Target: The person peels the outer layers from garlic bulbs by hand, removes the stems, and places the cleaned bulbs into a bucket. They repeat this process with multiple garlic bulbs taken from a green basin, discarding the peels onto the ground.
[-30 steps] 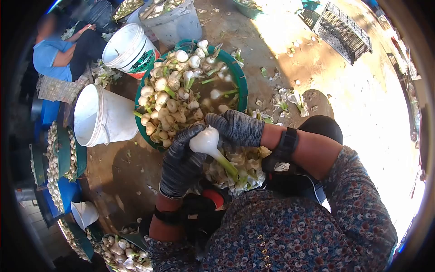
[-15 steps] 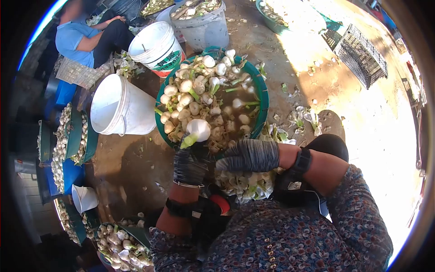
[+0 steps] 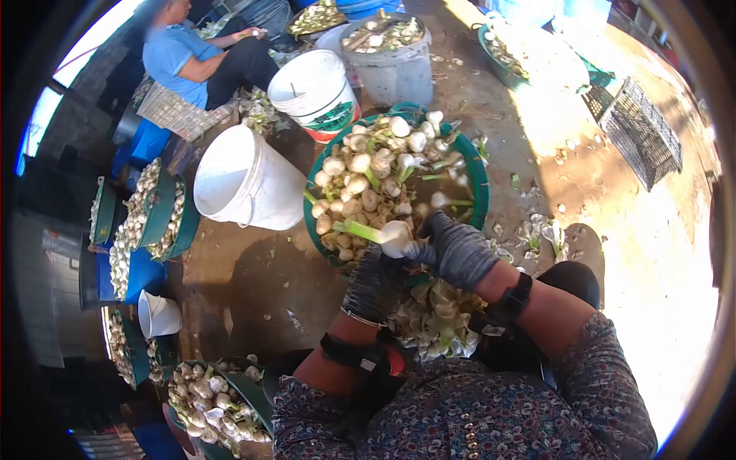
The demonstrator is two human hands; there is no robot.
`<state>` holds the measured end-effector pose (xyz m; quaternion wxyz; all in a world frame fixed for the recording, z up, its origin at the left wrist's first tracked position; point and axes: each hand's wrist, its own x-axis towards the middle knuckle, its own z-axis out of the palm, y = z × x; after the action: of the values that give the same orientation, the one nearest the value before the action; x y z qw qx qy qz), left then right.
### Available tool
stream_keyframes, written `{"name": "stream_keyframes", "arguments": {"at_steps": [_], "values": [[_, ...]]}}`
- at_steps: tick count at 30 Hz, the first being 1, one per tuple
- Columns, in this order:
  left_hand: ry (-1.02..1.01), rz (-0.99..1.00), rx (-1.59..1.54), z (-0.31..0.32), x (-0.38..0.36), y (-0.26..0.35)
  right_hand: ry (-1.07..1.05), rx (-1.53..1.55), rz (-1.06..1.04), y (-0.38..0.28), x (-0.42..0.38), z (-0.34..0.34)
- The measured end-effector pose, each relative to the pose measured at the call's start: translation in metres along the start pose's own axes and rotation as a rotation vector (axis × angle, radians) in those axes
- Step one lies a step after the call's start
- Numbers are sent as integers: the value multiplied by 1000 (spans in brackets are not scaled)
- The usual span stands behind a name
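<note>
A white garlic bulb (image 3: 396,238) with a green stem pointing left is held in my gloved left hand (image 3: 374,290), over the near rim of a green tub. My gloved right hand (image 3: 463,250) meets the bulb's right side, fingers curled and thumb against it; whether it pinches skin there is hidden. Behind both hands, the green tub (image 3: 481,172) holds many garlic bulbs (image 3: 357,184) with stems, some in brownish water. Below my hands lies a heap of peeled garlic skins (image 3: 437,318).
Left of the tub stand a white bucket (image 3: 264,192) and a labelled bucket (image 3: 326,107); a grey bin (image 3: 395,69) is behind. A basket of garlic (image 3: 257,391) sits at lower left. A person in a blue shirt (image 3: 180,61) sits at upper left. A crate (image 3: 642,134) lies right.
My right hand has risen from below the tub's rim to the garlic bulb. The bulb has turned so its stem points left. The whole view has shifted right.
</note>
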<state>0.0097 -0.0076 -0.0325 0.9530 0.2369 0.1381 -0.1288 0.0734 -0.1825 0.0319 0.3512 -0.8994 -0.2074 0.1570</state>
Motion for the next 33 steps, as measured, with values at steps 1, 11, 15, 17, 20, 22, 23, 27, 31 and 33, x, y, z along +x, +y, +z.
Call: {"name": "stream_keyframes", "arguments": {"at_steps": [1,11,15,17,20,22,23,27,31,33], "values": [[-126,-4,16,-1,5,-2,-41,-86,32,-3,5,-1],[-345,13,-27,19,-7,-10,369,-207,-552,23,8,15],[-346,-25,-169,14,-6,-10,74,727,7,5,6,-1],[-383,-34,-180,7,-6,-10,59,809,29,5,3,-5],[-233,114,428,12,-9,-9,193,796,-168,9,-2,-4],[-36,261,1034,20,-10,-8,345,692,-383,7,-7,-10],[7,345,1299,24,-9,-7,366,503,-392,7,-11,-15],[-11,374,1514,23,-4,-4,321,177,-293,5,-21,-26],[3,400,1889,47,-14,-4,264,178,-150,-3,-26,-30],[-63,137,300,56,-12,-14,315,182,-203,5,-20,-27]]}}
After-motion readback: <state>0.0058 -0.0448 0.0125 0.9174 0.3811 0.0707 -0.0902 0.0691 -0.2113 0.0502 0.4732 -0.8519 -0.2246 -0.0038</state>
